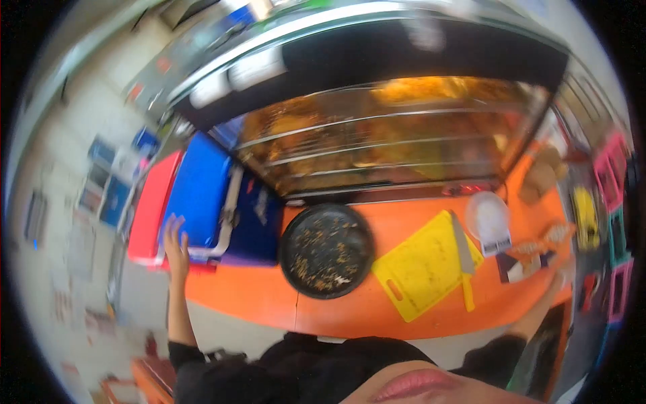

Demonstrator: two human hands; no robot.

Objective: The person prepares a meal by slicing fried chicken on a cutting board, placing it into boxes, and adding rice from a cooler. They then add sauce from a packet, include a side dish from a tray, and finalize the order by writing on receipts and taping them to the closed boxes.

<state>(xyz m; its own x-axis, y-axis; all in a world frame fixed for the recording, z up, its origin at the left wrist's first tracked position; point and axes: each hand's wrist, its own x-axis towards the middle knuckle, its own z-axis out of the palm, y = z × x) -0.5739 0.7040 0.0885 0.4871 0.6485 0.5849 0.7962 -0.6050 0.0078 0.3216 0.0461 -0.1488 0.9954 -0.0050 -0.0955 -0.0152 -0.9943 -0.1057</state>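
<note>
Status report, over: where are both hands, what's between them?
Left hand open, at blue cooler. Right hand by packets, grip unclear. Crumbed black pan, knife on yellow board between, untouched.

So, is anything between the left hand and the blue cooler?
Nothing visible. The left hand, fingers spread, is at the near edge of the blue cooler; the black pan sits clear to one side on the orange counter.
</note>
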